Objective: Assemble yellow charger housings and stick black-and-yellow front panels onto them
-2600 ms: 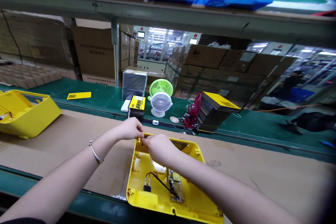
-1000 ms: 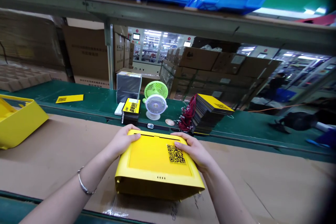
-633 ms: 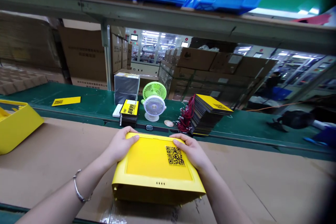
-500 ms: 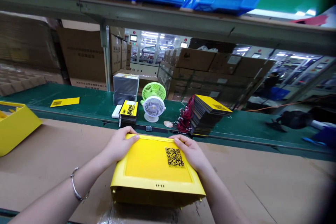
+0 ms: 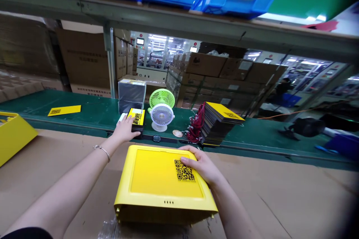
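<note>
A person's left hand [image 5: 125, 130], fingers and thumb spread wide, reaches over a short stack of dark flat panels with a yellow printed top [image 5: 137, 116] on the green bench [image 5: 95, 111]; whether it touches them I cannot tell. The right hand [image 5: 202, 165] grips the far right corner of a boxy yellow plastic housing [image 5: 165, 179] above the brown cardboard sheet [image 5: 258, 183], thumb on top. Good practice here would be a firm right-hand hold, so the housing cannot slip, and a light left-hand touch on the stack's edges, so nothing topples. The housing bears a black QR code [image 5: 185, 170] over a tiny, unreadable line, plus 4 small dark bolt-shaped marks [image 5: 168, 202]. Bold black Chinese characters on the stack are partly covered; no brand is legible.
</note>
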Demonstrator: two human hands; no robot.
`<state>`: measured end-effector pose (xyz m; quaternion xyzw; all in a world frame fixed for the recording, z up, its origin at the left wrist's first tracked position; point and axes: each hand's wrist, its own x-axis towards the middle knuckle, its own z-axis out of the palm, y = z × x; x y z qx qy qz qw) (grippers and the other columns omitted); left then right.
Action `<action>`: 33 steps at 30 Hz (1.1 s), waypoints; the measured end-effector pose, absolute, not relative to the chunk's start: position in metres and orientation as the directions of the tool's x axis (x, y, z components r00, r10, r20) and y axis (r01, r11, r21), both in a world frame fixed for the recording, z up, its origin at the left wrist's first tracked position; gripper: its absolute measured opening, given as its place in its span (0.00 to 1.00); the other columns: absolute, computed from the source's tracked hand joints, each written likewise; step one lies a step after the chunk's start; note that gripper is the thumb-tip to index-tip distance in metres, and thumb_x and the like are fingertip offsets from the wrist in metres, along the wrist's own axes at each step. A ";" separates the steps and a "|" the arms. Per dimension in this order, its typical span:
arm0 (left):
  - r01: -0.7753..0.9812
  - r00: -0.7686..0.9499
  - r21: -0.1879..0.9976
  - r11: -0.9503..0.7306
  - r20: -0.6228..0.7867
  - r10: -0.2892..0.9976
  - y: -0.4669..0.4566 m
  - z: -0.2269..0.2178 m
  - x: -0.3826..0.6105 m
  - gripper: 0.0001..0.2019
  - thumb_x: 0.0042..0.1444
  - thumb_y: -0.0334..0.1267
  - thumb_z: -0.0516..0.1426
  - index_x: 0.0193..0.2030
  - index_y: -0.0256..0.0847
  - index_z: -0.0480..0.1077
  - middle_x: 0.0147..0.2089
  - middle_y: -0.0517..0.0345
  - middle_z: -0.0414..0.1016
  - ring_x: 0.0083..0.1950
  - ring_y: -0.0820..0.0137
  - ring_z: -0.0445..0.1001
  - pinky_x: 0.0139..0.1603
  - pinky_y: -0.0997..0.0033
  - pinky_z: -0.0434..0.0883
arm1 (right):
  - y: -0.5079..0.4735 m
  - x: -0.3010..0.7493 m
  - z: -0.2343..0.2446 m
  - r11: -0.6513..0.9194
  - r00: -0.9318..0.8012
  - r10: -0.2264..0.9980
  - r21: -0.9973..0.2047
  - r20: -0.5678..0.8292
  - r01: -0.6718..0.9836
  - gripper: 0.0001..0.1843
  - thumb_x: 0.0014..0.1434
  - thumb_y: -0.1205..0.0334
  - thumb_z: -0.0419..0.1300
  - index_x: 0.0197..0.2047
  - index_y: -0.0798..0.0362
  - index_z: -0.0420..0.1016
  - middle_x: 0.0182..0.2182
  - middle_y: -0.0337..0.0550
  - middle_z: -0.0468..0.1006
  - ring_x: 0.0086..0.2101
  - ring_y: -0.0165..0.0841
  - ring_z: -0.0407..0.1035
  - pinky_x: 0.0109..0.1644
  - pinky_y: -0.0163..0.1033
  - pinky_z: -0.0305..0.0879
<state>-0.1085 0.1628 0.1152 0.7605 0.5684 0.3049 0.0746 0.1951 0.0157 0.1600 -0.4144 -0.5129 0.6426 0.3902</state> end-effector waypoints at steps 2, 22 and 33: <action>0.827 0.186 0.427 -0.366 0.407 0.894 0.159 0.100 -0.114 0.38 0.41 0.38 0.64 0.61 0.37 0.58 0.65 0.41 0.55 0.68 0.48 0.42 0.64 0.42 0.42 | 0.016 0.195 0.157 -0.174 -0.350 0.928 -0.979 -0.127 -0.108 0.19 0.51 0.57 0.66 0.44 0.52 0.66 0.39 0.47 0.77 0.38 0.39 0.74 0.41 0.43 0.70; -0.295 -0.155 0.876 -0.381 0.350 0.924 0.013 0.226 -0.099 0.21 0.49 0.36 0.62 0.50 0.38 0.64 0.50 0.48 0.72 0.46 0.62 0.74 0.37 0.69 0.76 | 0.012 0.189 0.158 0.042 -0.037 0.999 -0.969 0.034 0.243 0.17 0.50 0.51 0.63 0.39 0.54 0.73 0.36 0.47 0.78 0.37 0.41 0.73 0.41 0.43 0.68; 0.100 0.349 0.965 -0.241 0.193 0.917 -0.078 0.208 -0.055 0.21 0.54 0.35 0.57 0.55 0.50 0.61 0.30 0.64 0.69 0.30 0.73 0.69 0.31 0.75 0.66 | -0.071 0.136 0.228 0.415 -0.275 0.907 -0.787 0.318 0.457 0.09 0.57 0.57 0.59 0.40 0.49 0.76 0.38 0.41 0.77 0.40 0.33 0.71 0.45 0.37 0.67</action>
